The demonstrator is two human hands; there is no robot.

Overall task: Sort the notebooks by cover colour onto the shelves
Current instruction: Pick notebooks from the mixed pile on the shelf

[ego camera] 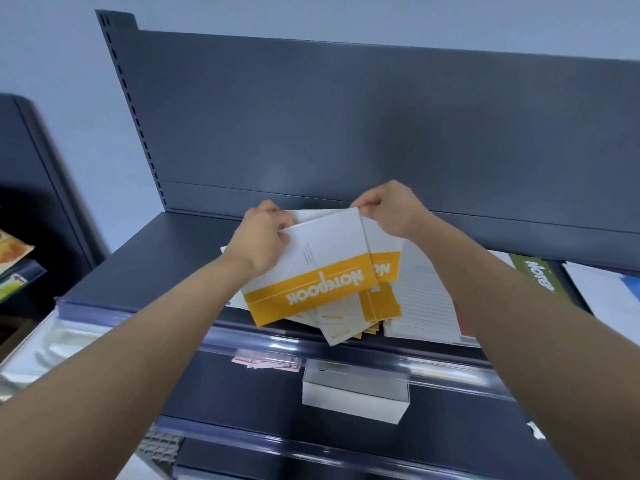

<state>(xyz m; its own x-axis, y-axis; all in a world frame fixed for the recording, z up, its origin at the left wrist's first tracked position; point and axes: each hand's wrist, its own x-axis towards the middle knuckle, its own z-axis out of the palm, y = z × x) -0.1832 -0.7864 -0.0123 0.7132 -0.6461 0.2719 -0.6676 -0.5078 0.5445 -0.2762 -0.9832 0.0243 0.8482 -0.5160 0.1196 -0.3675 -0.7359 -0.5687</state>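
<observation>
A white notebook with a yellow band (311, 271) is lifted at its far edge above a loose pile of yellow-banded notebooks (377, 306) on the top shelf (149, 258). My left hand (259, 237) grips the notebook's far left corner. My right hand (388, 209) pinches its far right corner. Right of the pile lies a white lined notebook back (426, 296), then a green notebook (536, 275) and a white and blue one (609, 292).
The dark grey back panel (346, 116) rises behind the shelf. A clear plastic strip (242, 337) runs along its front edge. On the lower shelf sit a white box (353, 400) and red-and-white notebooks (266, 363). Another rack with colourful books (14, 265) stands at left.
</observation>
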